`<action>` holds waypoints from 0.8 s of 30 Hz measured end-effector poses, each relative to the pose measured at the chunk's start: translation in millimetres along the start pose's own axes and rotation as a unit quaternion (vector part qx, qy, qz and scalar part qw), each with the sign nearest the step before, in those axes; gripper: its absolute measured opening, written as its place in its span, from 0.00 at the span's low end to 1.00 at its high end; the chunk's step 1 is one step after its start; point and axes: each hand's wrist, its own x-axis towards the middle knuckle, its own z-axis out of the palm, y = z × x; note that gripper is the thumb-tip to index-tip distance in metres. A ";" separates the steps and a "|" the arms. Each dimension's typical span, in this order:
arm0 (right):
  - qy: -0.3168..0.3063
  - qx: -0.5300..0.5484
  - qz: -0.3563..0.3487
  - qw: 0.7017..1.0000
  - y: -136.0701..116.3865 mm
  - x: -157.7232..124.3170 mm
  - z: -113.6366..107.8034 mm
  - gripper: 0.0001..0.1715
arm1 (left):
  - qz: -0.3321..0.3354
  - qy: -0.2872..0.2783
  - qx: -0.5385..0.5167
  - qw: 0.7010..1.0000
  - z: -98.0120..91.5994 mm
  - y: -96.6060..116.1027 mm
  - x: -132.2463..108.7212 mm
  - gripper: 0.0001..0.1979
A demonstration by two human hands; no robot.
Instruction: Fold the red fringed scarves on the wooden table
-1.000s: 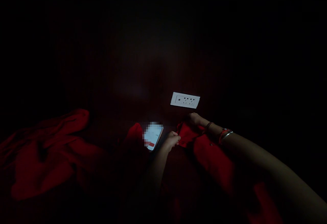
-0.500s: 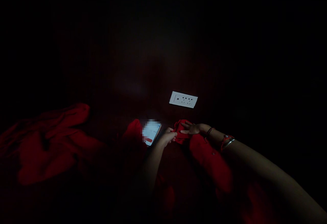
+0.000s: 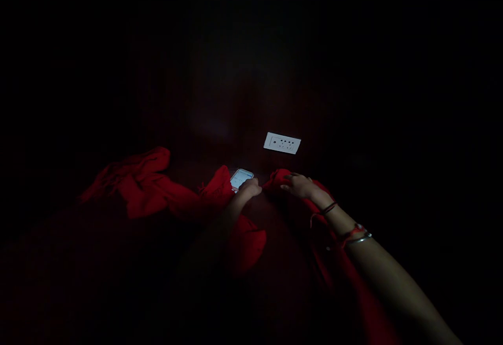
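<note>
Red cloth point(image 3: 280, 177) lies bunched under and beside my right hand point(image 3: 302, 185), which rests on it with the fingers stretched forward and apart. My left hand point(image 3: 250, 186) is closed, fingers curled in front of a lit phone point(image 3: 240, 177), and covers its lower right part. Whether anything is in the left fingers is hidden. Another red cloth piece point(image 3: 218, 190) lies just left of the phone, and a rounded red piece point(image 3: 247, 243) shows below my left forearm.
A white wall socket plate point(image 3: 282, 143) sits beyond my hands. More crumpled red cloth point(image 3: 145, 193) spreads to the left, with what look like strings or fringe at its far end. The surroundings are very dark.
My left hand has moved left off the red cloth to in front of the phone. My right hand still touches the cloth, its fingers a little raised. The camera view has shifted.
</note>
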 end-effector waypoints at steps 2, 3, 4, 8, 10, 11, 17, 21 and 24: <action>0.033 0.002 -0.026 0.999 -16.4 -14.2 15.1 0.21 | 0.020 -0.001 0.026 0.999 -18.9 -10.4 -21.7 0.09; 0.041 0.008 -0.040 0.998 -26.3 -20.1 23.9 0.21 | 0.036 -0.001 0.038 0.999 -29.8 -17.6 -33.1 0.11; 0.041 0.019 -0.053 0.998 -37.0 -24.9 33.1 0.21 | 0.064 0.004 0.057 0.996 -41.0 -26.3 -44.5 0.12; 0.025 0.123 -0.109 0.986 -83.3 -32.8 68.6 0.26 | 0.195 0.111 0.183 0.957 -78.7 -73.8 -85.0 0.15; 0.023 0.186 -0.147 0.971 -103.9 -32.6 82.5 0.29 | 0.171 0.179 0.235 0.940 -88.0 -99.9 -99.9 0.17; 0.024 0.207 -0.161 0.965 -112.5 -32.4 88.4 0.30 | 0.139 0.191 0.254 0.938 -90.0 -111.5 -105.6 0.19; 0.077 0.189 -0.099 0.974 -133.7 -36.8 109.1 0.17 | 0.061 0.116 0.341 0.931 -90.1 -139.5 -117.1 0.18; 0.154 0.210 -0.099 0.960 -122.8 -40.0 107.5 0.15 | 0.067 0.119 0.349 0.927 -95.5 -132.6 -113.0 0.16; 0.213 0.252 -0.053 0.943 -108.8 -38.5 102.9 0.16 | 0.077 0.133 0.339 0.928 -100.7 -129.9 -111.7 0.15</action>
